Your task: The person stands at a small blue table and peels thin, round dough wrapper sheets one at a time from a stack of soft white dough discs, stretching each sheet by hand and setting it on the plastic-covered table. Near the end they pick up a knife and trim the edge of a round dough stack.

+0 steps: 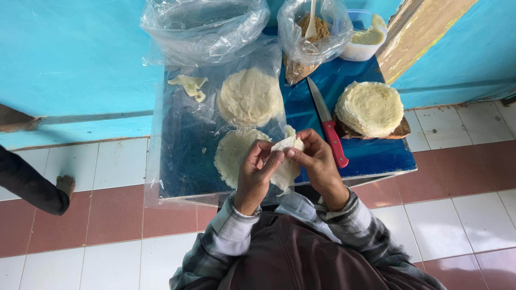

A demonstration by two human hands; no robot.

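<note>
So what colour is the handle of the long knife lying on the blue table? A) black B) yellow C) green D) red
D: the long knife lies on the blue table with its red handle toward the person, beside the right hand.

Dough piece (286,145): pale white, soft, thin, folded over at top. Pinched at upper edge between left hand (257,173) and right hand (318,161). Held raised above near edge of blue table (376,156), approx. mid-width.

The hands (287,161) partly hide a dough piece (285,144), perhaps folded.
</note>
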